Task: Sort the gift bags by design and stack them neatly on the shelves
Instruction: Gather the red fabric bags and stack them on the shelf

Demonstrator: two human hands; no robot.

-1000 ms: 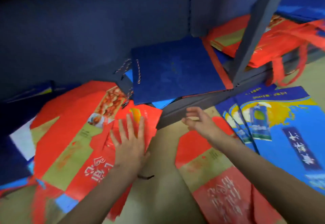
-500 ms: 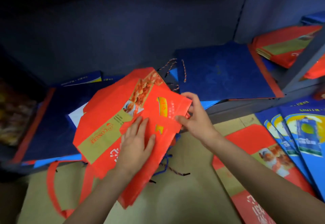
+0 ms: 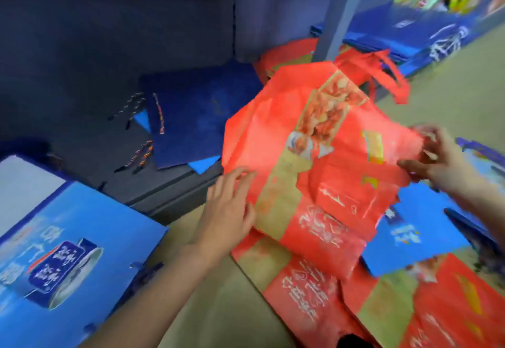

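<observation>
A red gift bag (image 3: 308, 150) with a gold band and a food picture hangs in the air at the centre, its red handles (image 3: 382, 74) trailing toward the back. My left hand (image 3: 229, 211) grips its lower left edge. My right hand (image 3: 440, 159) pinches its right edge. More red bags of the same design (image 3: 314, 290) lie flat on the floor beneath it. A dark blue bag (image 3: 196, 118) with cord handles lies on the low shelf (image 3: 153, 194) behind.
A light blue printed bag (image 3: 71, 260) lies on the floor at the left, another (image 3: 410, 235) at the right under the red one. A grey shelf upright (image 3: 341, 11) rises behind the red bag. Blue bags (image 3: 437, 30) are stacked at the far right.
Both hands have lifted the red bag off the left pile and carried it rightward, over the red bags on the floor. The view has swung to the right.
</observation>
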